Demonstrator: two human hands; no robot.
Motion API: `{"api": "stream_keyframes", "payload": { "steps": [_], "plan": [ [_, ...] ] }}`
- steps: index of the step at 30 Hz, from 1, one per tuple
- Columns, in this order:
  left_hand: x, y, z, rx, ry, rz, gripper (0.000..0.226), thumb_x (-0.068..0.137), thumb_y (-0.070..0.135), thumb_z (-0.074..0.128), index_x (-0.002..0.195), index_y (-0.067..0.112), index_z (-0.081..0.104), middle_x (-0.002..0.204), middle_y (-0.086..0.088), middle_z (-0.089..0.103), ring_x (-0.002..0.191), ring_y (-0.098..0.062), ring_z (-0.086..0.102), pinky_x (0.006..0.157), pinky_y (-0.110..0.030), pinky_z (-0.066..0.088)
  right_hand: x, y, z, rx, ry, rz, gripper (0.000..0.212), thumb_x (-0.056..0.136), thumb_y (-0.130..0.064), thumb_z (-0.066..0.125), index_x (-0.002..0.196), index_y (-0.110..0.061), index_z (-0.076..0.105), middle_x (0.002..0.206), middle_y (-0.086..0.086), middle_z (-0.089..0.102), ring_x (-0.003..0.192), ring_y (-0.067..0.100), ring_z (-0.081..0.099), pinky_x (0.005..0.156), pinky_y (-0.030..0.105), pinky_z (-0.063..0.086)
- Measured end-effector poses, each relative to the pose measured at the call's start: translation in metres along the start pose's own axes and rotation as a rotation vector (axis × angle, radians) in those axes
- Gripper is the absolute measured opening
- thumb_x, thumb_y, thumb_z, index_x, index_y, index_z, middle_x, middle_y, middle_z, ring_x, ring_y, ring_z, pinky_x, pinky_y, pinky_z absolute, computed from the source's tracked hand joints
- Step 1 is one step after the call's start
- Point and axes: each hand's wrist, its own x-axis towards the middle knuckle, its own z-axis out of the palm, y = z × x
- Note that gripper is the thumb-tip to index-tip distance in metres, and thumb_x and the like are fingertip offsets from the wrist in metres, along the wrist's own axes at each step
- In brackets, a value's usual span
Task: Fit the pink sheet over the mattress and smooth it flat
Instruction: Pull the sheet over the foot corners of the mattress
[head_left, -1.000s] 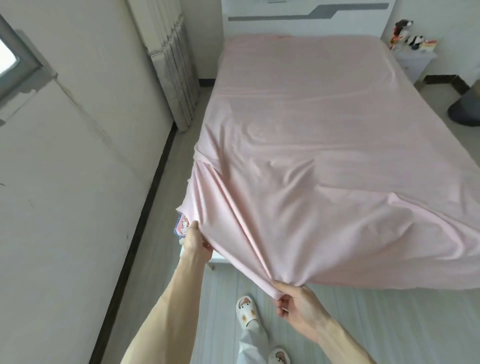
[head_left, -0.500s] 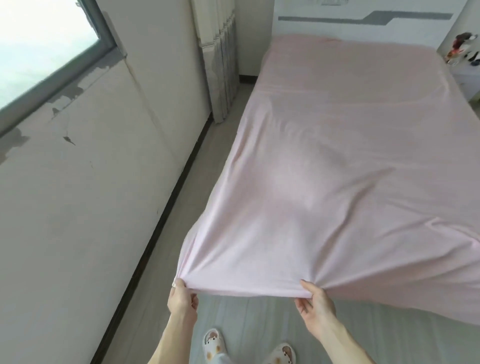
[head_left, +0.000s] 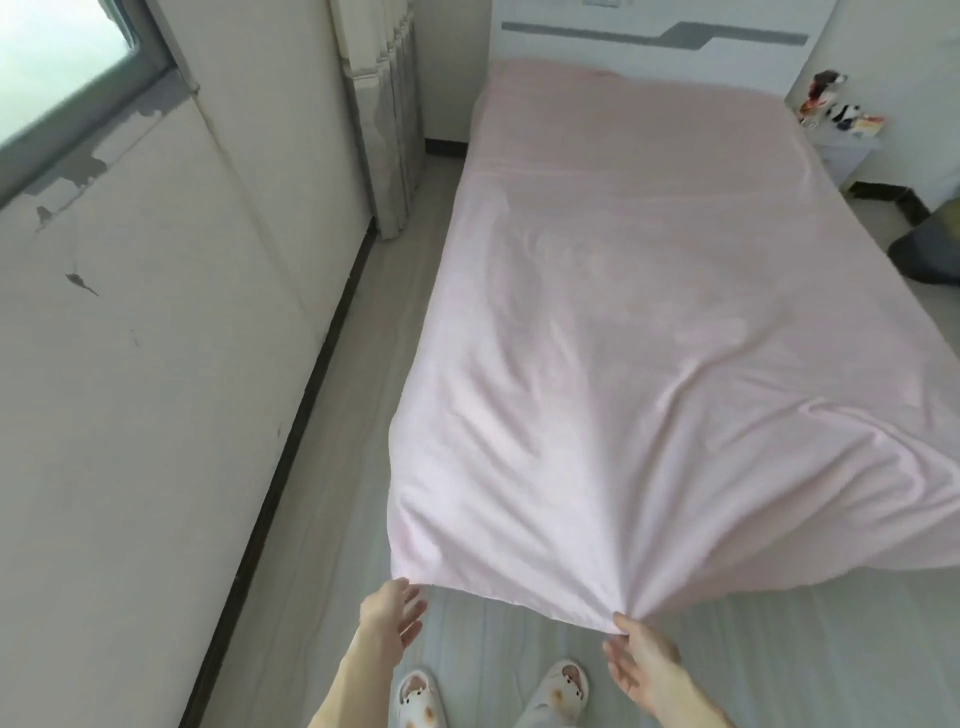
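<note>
The pink sheet (head_left: 623, 322) is spread over the whole bed and hides the mattress under it. Its near edge is lifted off the foot of the bed toward me. My right hand (head_left: 644, 667) pinches that edge, and creases fan out from the pinch across the cloth. My left hand (head_left: 392, 616) is just below the sheet's near left corner, fingers spread, palm showing, with no cloth in it. The sheet's right side hangs in a loose fold over the bed's edge.
A white headboard (head_left: 654, 31) stands at the far end. The wall (head_left: 130, 389) leaves a narrow floor strip on the bed's left. A nightstand (head_left: 847, 150) with figurines and a dark object (head_left: 930, 254) are at the right. My slippered feet (head_left: 421, 699) stand at the bed's foot.
Both hands pulled the near edge out taut toward me. Since half a second ago my left hand has let go of the corner and opened; the right hand keeps its pinch.
</note>
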Motion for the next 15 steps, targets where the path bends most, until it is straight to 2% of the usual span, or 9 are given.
{"api": "stream_keyframes", "payload": {
  "steps": [2,5,9,15],
  "plan": [
    [0.002,0.001,0.004,0.114,-0.03,0.017,0.017,0.098,0.018,0.049,0.109,0.011,0.059,0.108,-0.004,0.067,0.089,-0.024,0.066,0.079,-0.034,0.048,-0.001,0.007,-0.004,-0.062,-0.005,0.038,0.013,0.091,-0.015,0.065,0.089,-0.003,0.061,0.08,0.01,0.064,0.065,0.022,0.059,0.054,0.025,0.042],
    [-0.004,0.008,0.027,0.293,-0.106,0.084,0.02,0.099,0.021,0.048,0.113,0.011,0.058,0.11,-0.006,0.066,0.086,-0.023,0.064,0.072,-0.03,0.043,0.003,0.008,-0.011,-0.157,-0.047,0.036,0.015,0.09,-0.02,0.064,0.093,-0.005,0.066,0.089,0.009,0.07,0.072,0.023,0.063,0.061,0.027,0.041],
    [-0.026,0.019,0.082,0.506,-0.194,0.197,0.02,0.099,0.022,0.047,0.113,0.013,0.058,0.108,-0.004,0.066,0.081,-0.02,0.064,0.069,-0.029,0.042,0.012,-0.004,-0.034,-0.188,-0.062,-0.061,0.012,0.089,-0.02,0.065,0.084,-0.01,0.068,0.082,0.004,0.072,0.068,0.02,0.063,0.061,0.026,0.039],
    [-0.067,0.016,0.186,0.657,-0.265,0.291,0.019,0.099,0.023,0.048,0.114,0.017,0.058,0.11,-0.002,0.067,0.082,-0.019,0.064,0.068,-0.028,0.042,0.045,-0.038,-0.102,-0.139,-0.089,-0.13,0.014,0.092,-0.02,0.061,0.097,-0.009,0.068,0.088,0.007,0.073,0.072,0.021,0.065,0.062,0.025,0.039]
  ]
}}
